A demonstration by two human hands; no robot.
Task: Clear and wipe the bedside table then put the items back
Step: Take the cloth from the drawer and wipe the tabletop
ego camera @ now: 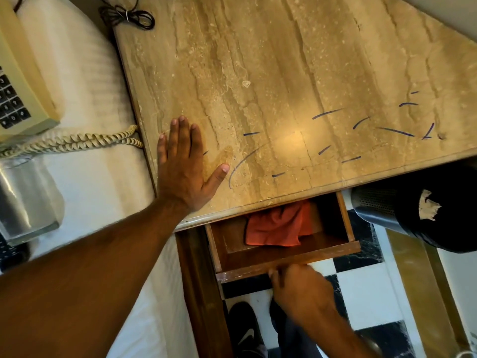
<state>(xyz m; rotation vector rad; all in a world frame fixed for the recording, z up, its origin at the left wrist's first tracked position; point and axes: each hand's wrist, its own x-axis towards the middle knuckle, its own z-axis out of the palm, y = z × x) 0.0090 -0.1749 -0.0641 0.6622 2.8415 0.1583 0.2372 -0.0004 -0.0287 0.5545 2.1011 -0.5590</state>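
Observation:
The bedside table [296, 73] has a tan marble top with blue pen marks and a stain near its front left. My left hand [184, 164] lies flat and open on that front left corner, fingers apart. Below the top, a wooden drawer [286, 262] stands pulled out. An orange cloth [277, 226] lies crumpled inside it. My right hand [299, 282] grips the drawer's front edge from below. A beige telephone [18, 81] with a coiled cord [77, 142] and a shiny metal box [25, 200] rest on the white bed at the left.
A black cable [129, 15] lies bundled at the table's back left corner. A black perforated bin [423, 210] with a scrap of paper stands right of the drawer. The floor is black and white tile [366, 285]. My black shoe [245, 329] shows below the drawer.

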